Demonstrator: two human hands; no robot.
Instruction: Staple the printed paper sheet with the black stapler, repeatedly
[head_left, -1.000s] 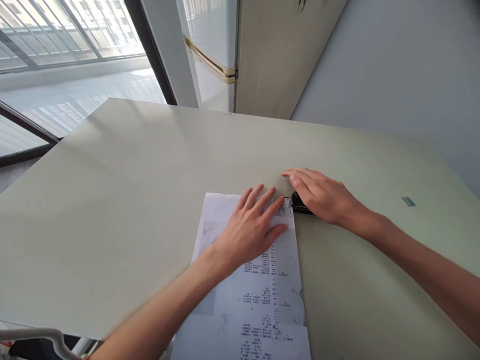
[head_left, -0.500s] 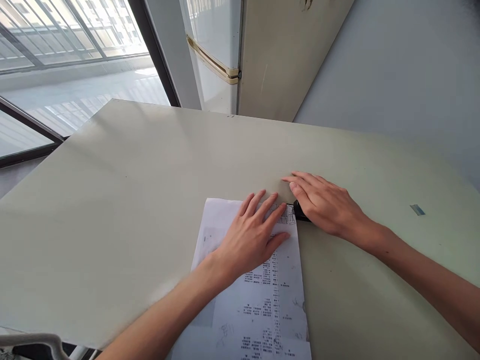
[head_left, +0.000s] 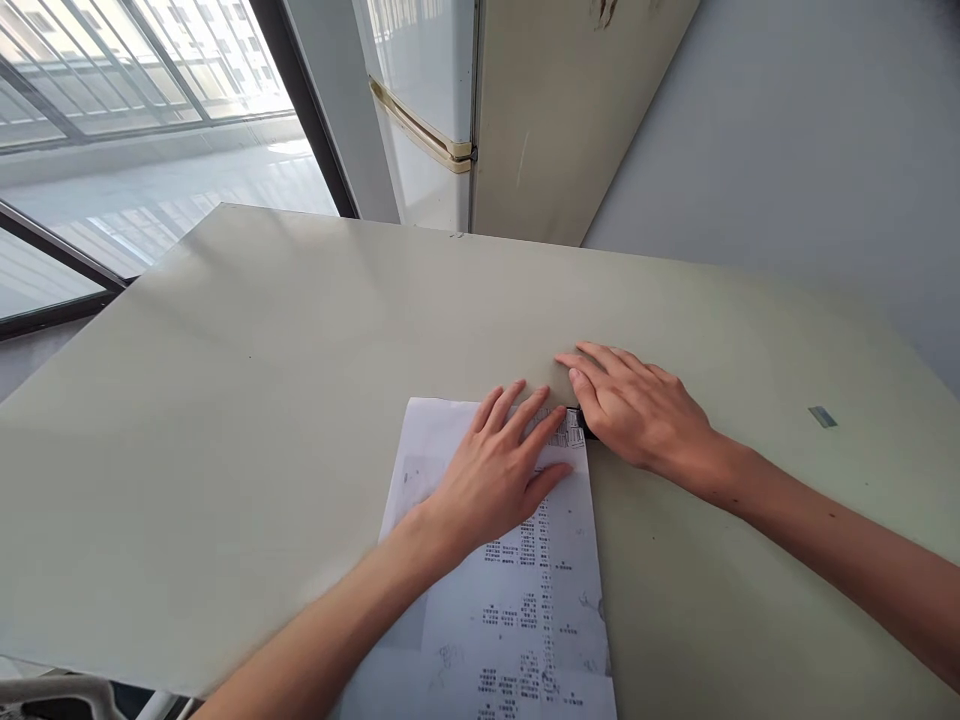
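Printed paper sheets (head_left: 551, 600) lie on the table, their far edge a little beyond my left hand. My left hand (head_left: 499, 470) rests flat on the upper part of the paper, fingers spread, holding nothing. At the paper's far right corner is a black stapler (head_left: 589, 432), mostly hidden under my right hand; part of it overlaps the corner. My right hand (head_left: 637, 405) lies over the stapler with the palm down and fingers stretched out to the left, not wrapped round it.
The pale table top (head_left: 225, 450) spreads around the paper. A small grey-green strip (head_left: 823, 416) lies on it at the right. Beyond the far edge stand a fridge (head_left: 427, 130) and a glass door. A white curved frame (head_left: 67, 690) shows at the lower left.
My right hand has moved slightly left and down over the stapler, covering more of it. My left hand stays on the paper. The whole view has shifted a little.
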